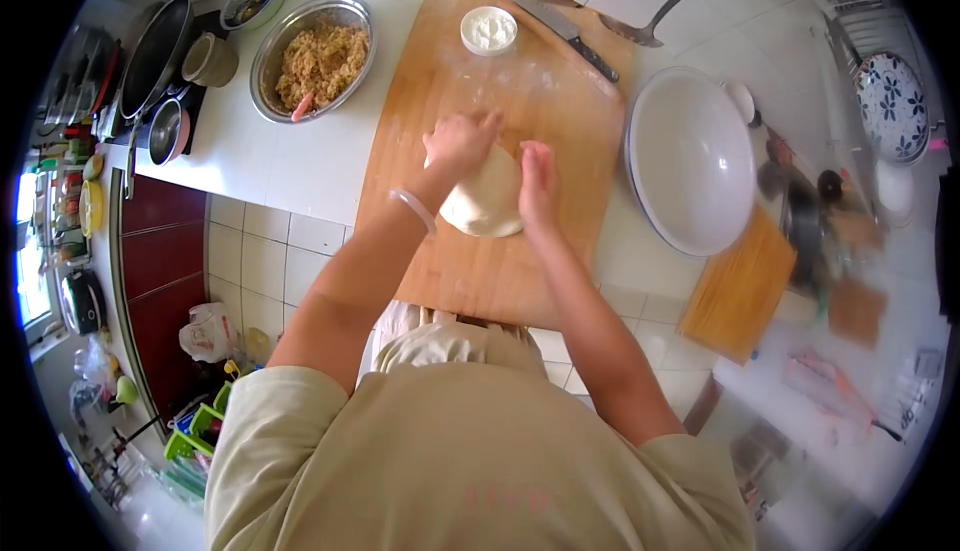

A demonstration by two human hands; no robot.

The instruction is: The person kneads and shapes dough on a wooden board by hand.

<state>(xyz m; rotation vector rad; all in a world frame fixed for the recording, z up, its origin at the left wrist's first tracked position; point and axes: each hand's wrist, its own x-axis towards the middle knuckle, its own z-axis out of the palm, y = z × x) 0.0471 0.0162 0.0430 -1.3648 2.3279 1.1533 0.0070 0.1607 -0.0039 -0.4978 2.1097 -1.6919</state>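
Observation:
A round, pale lump of dough (482, 201) lies on the floured wooden board (415, 91). My left hand (463, 141), with a pale bracelet on its wrist, rests on the dough's upper left part, its fingers curled over the far edge. Against the dough's right side is my right hand (538, 179), its fingers bent toward the dough. Beyond both hands, a small white bowl of flour (488, 31) stands on the board. A knife (565, 33) and a wooden rolling pin (592, 73) lie near the board's far right corner.
A metal bowl of filling (322, 59) stands on the counter at the left, near pans (157, 56). Right of the board are a large white basin (690, 161) and a smaller wooden board (740, 286). Ladles (640, 31) hang at the top.

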